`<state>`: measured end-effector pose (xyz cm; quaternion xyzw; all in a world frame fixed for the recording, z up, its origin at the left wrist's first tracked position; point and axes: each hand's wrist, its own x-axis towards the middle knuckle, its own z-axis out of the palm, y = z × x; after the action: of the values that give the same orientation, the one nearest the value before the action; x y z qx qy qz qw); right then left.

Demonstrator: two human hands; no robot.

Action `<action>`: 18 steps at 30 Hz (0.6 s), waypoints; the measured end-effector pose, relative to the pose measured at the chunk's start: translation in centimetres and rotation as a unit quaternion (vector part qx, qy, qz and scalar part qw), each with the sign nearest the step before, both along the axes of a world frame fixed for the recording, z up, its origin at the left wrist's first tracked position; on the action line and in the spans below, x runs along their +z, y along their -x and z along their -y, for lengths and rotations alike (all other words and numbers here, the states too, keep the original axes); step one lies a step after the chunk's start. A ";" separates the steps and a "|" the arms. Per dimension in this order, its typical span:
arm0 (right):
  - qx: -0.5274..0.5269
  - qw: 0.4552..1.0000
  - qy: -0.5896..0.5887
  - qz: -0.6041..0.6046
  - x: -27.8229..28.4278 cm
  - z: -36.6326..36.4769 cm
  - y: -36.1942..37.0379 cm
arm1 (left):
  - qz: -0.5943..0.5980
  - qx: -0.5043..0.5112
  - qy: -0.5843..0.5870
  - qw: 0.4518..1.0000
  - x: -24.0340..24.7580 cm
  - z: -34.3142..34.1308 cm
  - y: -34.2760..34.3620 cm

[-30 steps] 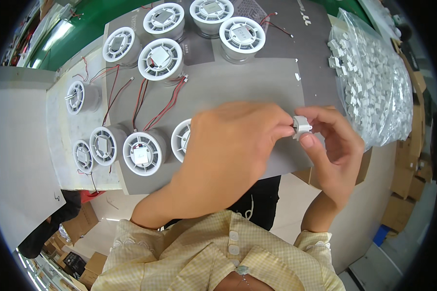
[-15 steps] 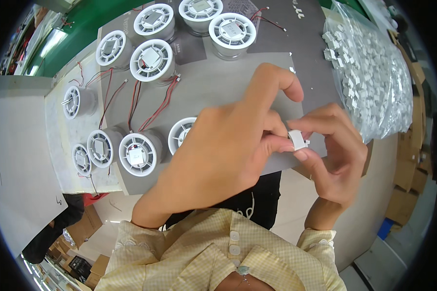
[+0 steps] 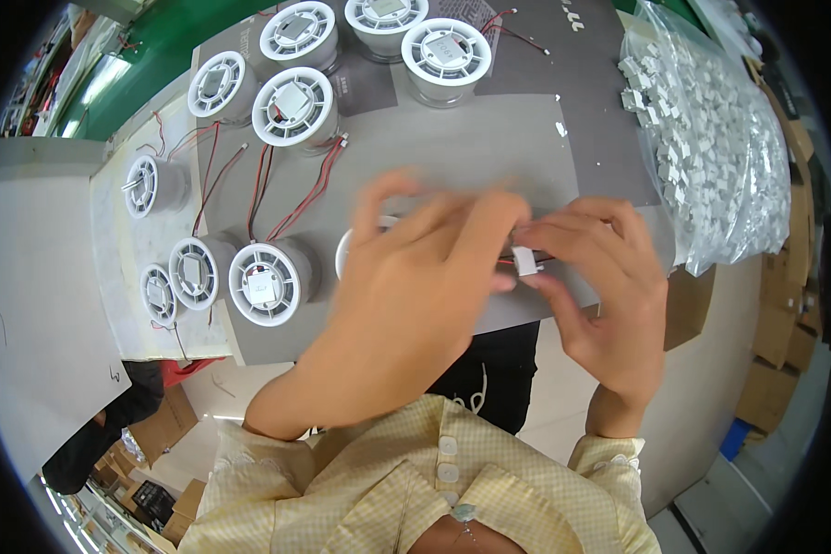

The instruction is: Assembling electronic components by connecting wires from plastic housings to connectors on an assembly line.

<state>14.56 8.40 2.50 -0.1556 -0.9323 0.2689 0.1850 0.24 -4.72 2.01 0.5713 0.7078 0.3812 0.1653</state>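
Observation:
A small white block [image 3: 524, 261] with a thin red wire beside it is pinched between the thumb and fingers of my right hand [image 3: 609, 277], over the front part of the grey board. My left hand [image 3: 415, 268] is close on its left, blurred, its thumb near the wire. Whether those fingers grip anything cannot be made out. Partly hidden behind my left hand is a white round slotted housing [image 3: 343, 254]. Left of it another housing [image 3: 266, 284] lies tilted, with a white block at its centre.
Several similar housings, one of them the upper housing [image 3: 294, 106], occupy the back and left of the grey board [image 3: 471, 138]. Red and black wires [image 3: 316, 194] trail between them. A clear plastic bag [image 3: 720, 157] of small white pieces lies at the right.
Both hands have shifted left with the white block. My left hand's fingers have moved off the block and its raised index finger has swung left; my right hand keeps the block.

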 end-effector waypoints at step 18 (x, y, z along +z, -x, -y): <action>0.019 0.994 -0.096 -0.038 -1.3 2.0 0.3 | -0.023 0.088 0.075 0.993 0.2 3.1 0.1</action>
<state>14.26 6.41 1.18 -0.1093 -0.9491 0.1868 0.2290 0.13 -7.82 2.25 0.5016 0.7855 0.3267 0.1571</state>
